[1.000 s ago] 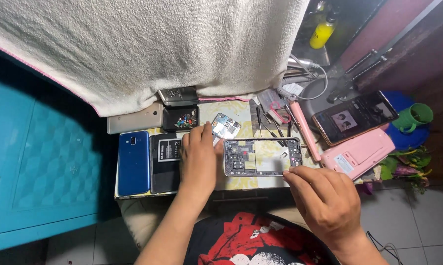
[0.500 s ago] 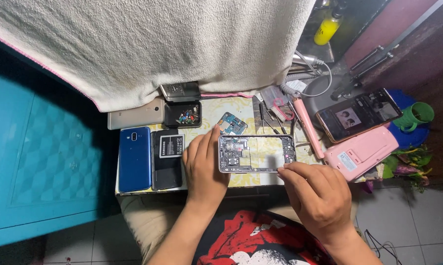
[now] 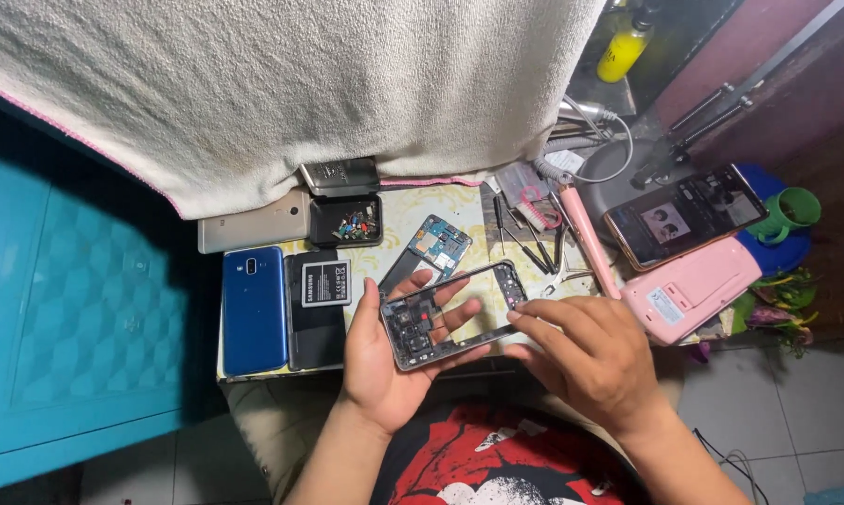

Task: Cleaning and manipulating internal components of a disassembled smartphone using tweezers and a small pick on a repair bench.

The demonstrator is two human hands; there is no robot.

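Above the cluttered table [image 3: 413, 210], left hand [image 3: 385, 360] cradles phone frame [image 3: 455, 313]; right hand [image 3: 595, 360] pinches its end.

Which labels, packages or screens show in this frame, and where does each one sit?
Lit phone screen: right of the mat, tilted rectangle, dark with small pictures.
Battery label: on the dark phone left of the left hand, white and black rectangle.
Sticker: on the pink case at right, small white rectangle.
Yellow bottle: top right, upright, dark cap.
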